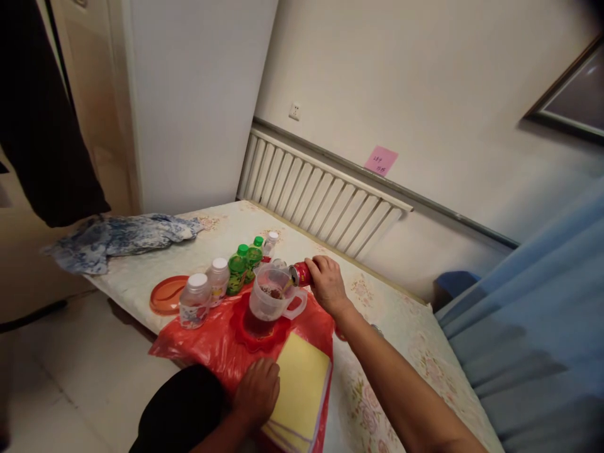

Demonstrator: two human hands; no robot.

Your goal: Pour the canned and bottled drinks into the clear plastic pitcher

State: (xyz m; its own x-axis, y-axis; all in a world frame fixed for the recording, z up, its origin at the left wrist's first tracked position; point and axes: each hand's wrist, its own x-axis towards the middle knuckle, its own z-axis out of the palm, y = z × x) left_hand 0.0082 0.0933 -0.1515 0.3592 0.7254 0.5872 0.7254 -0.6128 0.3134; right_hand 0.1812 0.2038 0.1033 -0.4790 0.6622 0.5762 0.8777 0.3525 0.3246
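Observation:
My right hand [329, 284] is closed around a red drink can [301, 274], tilted with its open end over a clear plastic measuring jug [274, 288]. A brownish stream runs from the can into the jug, where dark liquid with some foam shows. The jug stands on a red scalloped dish [241, 319]. My left hand [258, 389] rests low on the red plastic sheet [207, 345], beside a stack of yellow paper [302, 384]; its fingers lie loosely and hold nothing visible.
Left of the jug stand white-capped clear bottles [195, 302] and green-capped bottles [236, 270]. An orange lid [167, 296] lies near the table edge. A patterned cloth [136, 236] covers the far left corner. A radiator [316, 195] and a blue curtain [533, 302] border the table.

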